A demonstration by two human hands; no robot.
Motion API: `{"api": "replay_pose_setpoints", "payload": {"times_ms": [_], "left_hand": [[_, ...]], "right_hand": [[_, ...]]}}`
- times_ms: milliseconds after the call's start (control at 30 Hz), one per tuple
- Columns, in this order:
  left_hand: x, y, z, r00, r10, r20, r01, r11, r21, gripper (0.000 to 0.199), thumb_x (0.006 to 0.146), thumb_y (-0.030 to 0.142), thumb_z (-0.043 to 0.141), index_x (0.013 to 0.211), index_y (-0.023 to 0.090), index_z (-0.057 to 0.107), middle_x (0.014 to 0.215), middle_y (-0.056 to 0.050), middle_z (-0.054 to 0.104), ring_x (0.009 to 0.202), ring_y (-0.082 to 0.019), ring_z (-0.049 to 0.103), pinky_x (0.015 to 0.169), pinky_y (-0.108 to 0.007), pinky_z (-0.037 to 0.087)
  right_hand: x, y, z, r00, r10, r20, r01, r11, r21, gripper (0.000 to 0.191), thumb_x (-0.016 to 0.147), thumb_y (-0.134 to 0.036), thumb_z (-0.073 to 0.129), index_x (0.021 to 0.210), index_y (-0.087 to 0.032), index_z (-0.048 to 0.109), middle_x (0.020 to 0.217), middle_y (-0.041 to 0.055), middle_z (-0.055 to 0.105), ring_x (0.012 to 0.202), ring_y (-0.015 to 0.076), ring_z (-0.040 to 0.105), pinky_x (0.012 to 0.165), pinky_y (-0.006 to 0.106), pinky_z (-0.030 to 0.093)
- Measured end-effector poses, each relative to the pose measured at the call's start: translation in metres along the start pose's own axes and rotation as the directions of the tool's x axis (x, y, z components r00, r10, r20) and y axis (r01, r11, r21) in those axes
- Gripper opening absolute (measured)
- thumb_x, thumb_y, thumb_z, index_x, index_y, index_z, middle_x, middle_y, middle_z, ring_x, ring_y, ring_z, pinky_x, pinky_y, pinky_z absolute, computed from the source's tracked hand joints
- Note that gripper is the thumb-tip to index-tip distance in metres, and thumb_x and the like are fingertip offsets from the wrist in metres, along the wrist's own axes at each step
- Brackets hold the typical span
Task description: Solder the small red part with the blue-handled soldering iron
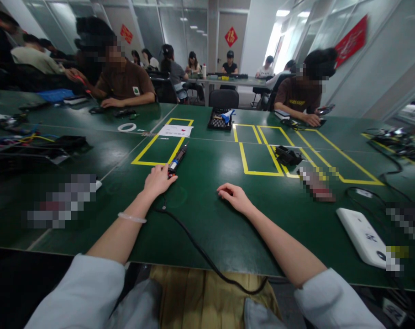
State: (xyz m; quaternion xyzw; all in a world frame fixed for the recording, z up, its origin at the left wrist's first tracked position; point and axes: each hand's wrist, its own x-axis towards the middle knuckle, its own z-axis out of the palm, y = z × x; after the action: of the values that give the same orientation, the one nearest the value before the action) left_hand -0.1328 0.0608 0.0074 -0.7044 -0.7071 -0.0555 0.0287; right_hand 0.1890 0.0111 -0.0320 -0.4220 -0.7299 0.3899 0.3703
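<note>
On the green table, my left hand (159,179) is at the rear end of a dark electric screwdriver (177,158), with its fingers and thumb around the red part. The tool lies aslant, its thin tip pointing away and to the right, beside a yellow tape rectangle (149,163). A black cable (193,242) runs from near the tool's rear over the table's front edge. To the right, my right hand (235,196) rests on the table with its fingers curled in and nothing visible in them.
A black tray (220,119) with a blue item stands at the back. Black parts (288,156) lie by the right tape frames, near a white power bank (361,235). A tape roll (127,127) and paper (175,131) lie at the back left. People sit across the table.
</note>
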Motion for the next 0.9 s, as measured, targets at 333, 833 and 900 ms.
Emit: {"api": "replay_pose_setpoints", "payload": {"times_ms": [333,833,900], "left_hand": [[0.018,-0.088,0.003,0.971,-0.24,0.006,0.24,0.97,-0.044,0.068,0.084,0.059,0.047,0.138,0.017,0.045,0.135,-0.024,0.043,0.118,-0.042,0.046,0.089,-0.051,0.044],[0.003,-0.072,-0.008,0.944,-0.279,-0.177,0.286,0.958,0.013,0.039,0.089,0.042,0.041,0.105,0.013,0.062,0.109,-0.019,0.063,0.1,-0.034,0.058,0.088,-0.044,0.042],[0.003,-0.066,-0.011,0.932,-0.277,-0.235,0.274,0.961,-0.046,0.039,0.09,0.041,0.039,0.106,0.013,0.062,0.111,-0.018,0.064,0.104,-0.034,0.058,0.091,-0.044,0.042]], "right_hand": [[-0.001,-0.002,0.0,1.0,-0.011,0.015,0.011,1.0,-0.009,0.02,0.087,-0.031,0.055,0.096,-0.017,0.067,0.084,0.0032,0.068,0.073,0.0148,0.061,0.07,0.027,0.047],[-0.001,-0.008,-0.001,0.999,-0.002,0.034,0.003,1.0,-0.013,0.02,0.087,-0.03,0.055,0.095,-0.016,0.067,0.083,0.003,0.068,0.073,0.0143,0.061,0.071,0.026,0.046],[-0.001,-0.007,0.0,0.999,-0.005,0.036,0.005,1.0,-0.019,0.02,0.087,-0.03,0.055,0.095,-0.016,0.067,0.083,0.0029,0.068,0.073,0.0144,0.061,0.07,0.026,0.046]]}}
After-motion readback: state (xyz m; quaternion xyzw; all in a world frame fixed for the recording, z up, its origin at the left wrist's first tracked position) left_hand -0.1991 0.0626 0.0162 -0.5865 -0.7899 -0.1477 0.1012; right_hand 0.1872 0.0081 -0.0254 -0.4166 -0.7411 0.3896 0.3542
